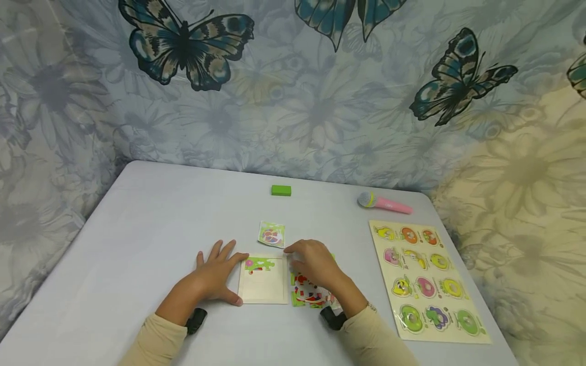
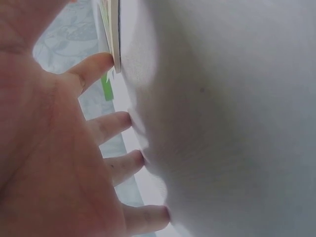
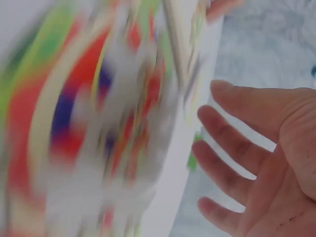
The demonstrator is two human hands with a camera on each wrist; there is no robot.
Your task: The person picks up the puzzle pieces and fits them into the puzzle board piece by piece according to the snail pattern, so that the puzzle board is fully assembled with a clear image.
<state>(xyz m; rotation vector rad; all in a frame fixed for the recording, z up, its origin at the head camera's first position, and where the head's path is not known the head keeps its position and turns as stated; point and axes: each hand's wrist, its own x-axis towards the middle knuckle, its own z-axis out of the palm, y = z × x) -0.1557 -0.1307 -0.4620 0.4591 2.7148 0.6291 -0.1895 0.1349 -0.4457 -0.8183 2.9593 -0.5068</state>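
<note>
Starting at the left, your left hand (image 1: 212,277) is spread and does not grasp; its index finger and thumb touch the left side of the shallow wooden tray (image 1: 263,290), and the other fingertips rest on the table (image 1: 151,239). The tray lies in front of you, with a green strip of puzzle pieces (image 1: 259,264) along its far edge. If this light touch slips, I think the tray could turn and the strip could come apart.

Just beyond the tray is a picture card (image 1: 271,234), and farther away a green block (image 1: 281,190). To the tray's right lies the pile of loose pieces (image 1: 308,295); because they overlap, a careless sweep may scatter them. Above it is your right hand (image 1: 318,264), loosely bent, with nothing visible in its fingers. Its index fingertip is near the card, so it could push this away by accident. Farther right are the pink microphone (image 1: 389,204) and the fruit board (image 1: 432,284).
</note>
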